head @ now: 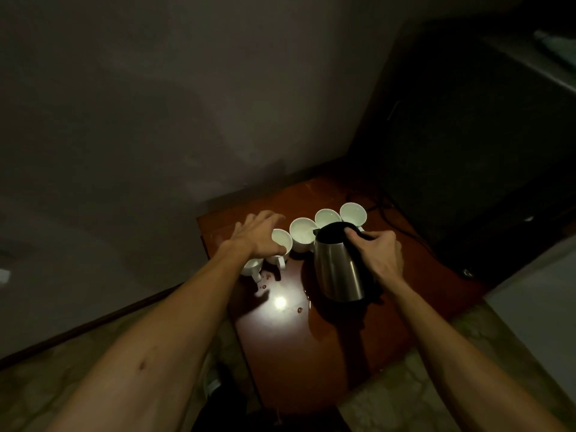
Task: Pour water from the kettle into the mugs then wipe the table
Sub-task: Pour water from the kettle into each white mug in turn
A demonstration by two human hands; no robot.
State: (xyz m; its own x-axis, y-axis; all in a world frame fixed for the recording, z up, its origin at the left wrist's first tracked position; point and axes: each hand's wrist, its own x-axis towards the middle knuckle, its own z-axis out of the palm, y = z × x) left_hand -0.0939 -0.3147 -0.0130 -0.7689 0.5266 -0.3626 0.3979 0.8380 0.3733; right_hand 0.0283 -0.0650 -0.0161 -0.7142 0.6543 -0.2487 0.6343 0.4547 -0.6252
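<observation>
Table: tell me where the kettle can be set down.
The near table in front of the kettle is bare but wet, with a puddle and drops. Its right side past the right hand is bare too. The back is crowded: five mugs in a row, the left hand over two.

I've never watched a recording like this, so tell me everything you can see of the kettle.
The kettle has a shiny metal body, seemingly steel, with a black top and black handle. It is tilted, spout toward the row of white mugs, above the reddish-brown table. The right hand grips the handle, fingers curled round it. Whether its base touches the table is unclear, and no water stream shows.
</observation>
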